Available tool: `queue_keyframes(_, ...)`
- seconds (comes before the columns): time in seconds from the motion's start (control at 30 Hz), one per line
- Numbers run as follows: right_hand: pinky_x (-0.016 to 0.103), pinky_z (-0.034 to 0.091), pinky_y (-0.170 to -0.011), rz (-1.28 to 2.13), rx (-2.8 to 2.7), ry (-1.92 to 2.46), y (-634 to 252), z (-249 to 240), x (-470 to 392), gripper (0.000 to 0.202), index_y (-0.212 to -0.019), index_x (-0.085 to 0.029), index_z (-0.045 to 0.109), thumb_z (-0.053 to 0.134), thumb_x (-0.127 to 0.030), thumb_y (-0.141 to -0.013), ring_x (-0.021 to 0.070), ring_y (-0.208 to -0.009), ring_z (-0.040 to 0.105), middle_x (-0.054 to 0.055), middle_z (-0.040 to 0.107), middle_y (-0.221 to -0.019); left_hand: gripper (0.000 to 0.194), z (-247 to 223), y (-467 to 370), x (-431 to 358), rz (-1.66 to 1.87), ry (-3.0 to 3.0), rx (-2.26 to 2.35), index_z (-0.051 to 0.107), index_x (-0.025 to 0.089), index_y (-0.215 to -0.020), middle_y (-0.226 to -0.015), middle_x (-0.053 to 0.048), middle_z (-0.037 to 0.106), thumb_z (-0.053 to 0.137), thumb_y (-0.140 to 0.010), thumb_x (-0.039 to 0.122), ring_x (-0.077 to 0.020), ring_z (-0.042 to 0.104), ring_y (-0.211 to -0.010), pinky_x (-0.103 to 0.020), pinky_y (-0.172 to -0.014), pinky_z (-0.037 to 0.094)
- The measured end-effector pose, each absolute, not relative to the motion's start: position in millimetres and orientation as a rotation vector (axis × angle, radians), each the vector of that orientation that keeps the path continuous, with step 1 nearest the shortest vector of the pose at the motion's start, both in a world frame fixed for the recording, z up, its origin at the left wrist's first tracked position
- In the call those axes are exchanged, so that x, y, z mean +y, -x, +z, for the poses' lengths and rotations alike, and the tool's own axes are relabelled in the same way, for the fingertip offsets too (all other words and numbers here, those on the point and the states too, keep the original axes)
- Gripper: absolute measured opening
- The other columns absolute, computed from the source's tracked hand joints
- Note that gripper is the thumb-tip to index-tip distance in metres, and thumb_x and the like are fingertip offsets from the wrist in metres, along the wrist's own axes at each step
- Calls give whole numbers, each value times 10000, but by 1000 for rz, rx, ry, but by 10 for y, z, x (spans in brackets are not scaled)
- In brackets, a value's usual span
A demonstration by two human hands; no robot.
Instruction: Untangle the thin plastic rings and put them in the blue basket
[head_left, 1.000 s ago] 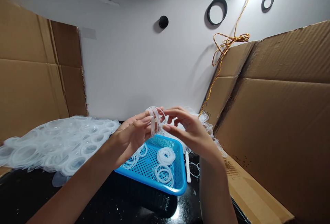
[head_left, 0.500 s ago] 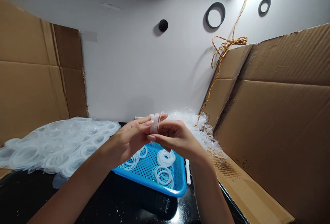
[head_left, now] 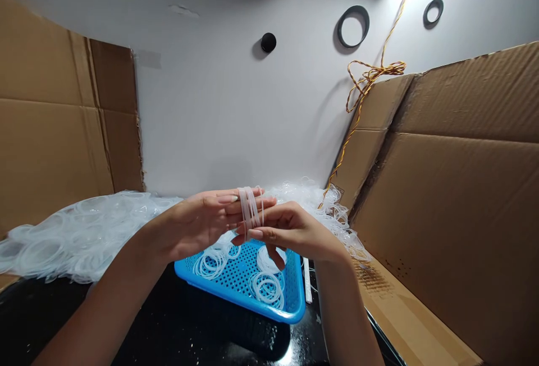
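Note:
Several thin translucent rings [head_left: 248, 207], like rubber or silicone rings, are looped in a bundle around the fingers of my left hand [head_left: 197, 220]. That hand's fingers are stretched out to the right, carrying the bundle. My right hand [head_left: 290, 231] pinches the bundle's right side between thumb and fingers, and one ring stands a little apart from the others there. Below both hands sits a blue perforated basket [head_left: 240, 297]. Inside it lie loose bunches of similar rings, one bunch [head_left: 211, 263] at left and another [head_left: 267, 289] at front right. My hands partly cover the basket's back.
A large heap of translucent rings [head_left: 76, 242] lies left, and another pile [head_left: 332, 214] back right. Cardboard panels [head_left: 463, 197] stand on both sides. A twisted yellow cord [head_left: 357, 110] hangs against the white wall [head_left: 236, 113]. A white strip [head_left: 307, 282] lies beside the basket on the black tabletop [head_left: 202, 326].
The left hand has moved slightly left and its fingers have straightened. The ring bundle is now stretched and spread wider between the hands, with the right fingers lower.

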State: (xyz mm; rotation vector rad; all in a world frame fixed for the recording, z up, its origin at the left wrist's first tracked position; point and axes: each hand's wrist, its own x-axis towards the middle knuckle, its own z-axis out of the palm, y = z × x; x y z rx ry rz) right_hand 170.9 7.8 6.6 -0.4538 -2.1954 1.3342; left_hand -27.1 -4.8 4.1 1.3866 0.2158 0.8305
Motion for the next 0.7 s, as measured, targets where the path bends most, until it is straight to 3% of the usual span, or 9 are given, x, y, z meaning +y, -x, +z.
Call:
queue_keyframes(0.1, 151, 444, -407, 1210, -2339, 526, -1701, 60, 76, 231, -1051, -182, 656, 556, -249, -854, 12, -417, 518, 55, 679, -943, 381, 58, 289, -68, 828, -1335, 185, 611, 194, -1167, -1240, -45, 599, 512, -830, 343, -249, 485, -1190, -315, -933, 412)
queue_keyframes(0.23, 155, 384, -393, 828, -2513, 768, -1716, 56, 84, 225, -1042, -187, 643, 591, -220, -826, 41, -413, 500, -33, 611, -606, 318, 35, 267, -102, 894, -1479, 281, 667, 208, -1077, -1175, -31, 640, 517, -833, 346, -237, 454, -1210, -301, -980, 350)
queue_keyframes(0.33, 170, 386, -414, 689, -2522, 850, -1776, 74, 109, 221, -1052, -184, 619, 529, -195, -851, 67, -447, 537, -46, 561, -551, 257, 13, 236, -146, 917, -1684, 393, 681, 221, -1038, -1086, -21, 665, 503, -870, 301, -205, 473, -1171, -285, -992, 317)
queue_keyframes(0.47, 191, 445, -498, 626, -2487, 833, -1888, 133, 84, 510, -1318, -250, 428, 487, -106, -833, 67, -513, 563, -19, 638, -729, 289, 22, 188, -228, 787, -1858, 443, 609, 265, -1154, -1020, -9, 681, 469, -906, 309, -173, 567, -1039, -290, -948, 369)
queue_keyframes(0.53, 186, 461, -509, 723, -2457, 773, -1936, 155, 45, 605, -1382, -265, 329, 486, -88, -824, 44, -515, 550, 32, 660, -956, 278, 30, 160, -255, 720, -1875, 443, 627, 252, -1129, -1047, -22, 683, 470, -907, 307, -178, 577, -1051, -281, -937, 385)
queue_keyframes(0.63, 158, 475, -466, 1079, -2334, 533, -1982, 163, -8, 582, -1395, -280, 287, 459, -127, -860, 2, -500, 543, 111, 441, -1356, 275, 24, 123, -273, 729, -1811, 454, 622, 264, -1135, -1035, -18, 700, 476, -906, 305, -163, 604, -1030, -241, -877, 420)
queue_keyframes(0.7, 133, 466, -417, 1321, -2210, 397, -1987, 160, -25, 540, -1376, -298, 319, 440, -137, -876, -15, -472, 549, 112, 315, -1444, 284, 10, 104, -275, 755, -1781, 490, 611, 265, -1153, -1031, -22, 704, 491, -899, 307, -153, 622, -998, -214, -808, 442)
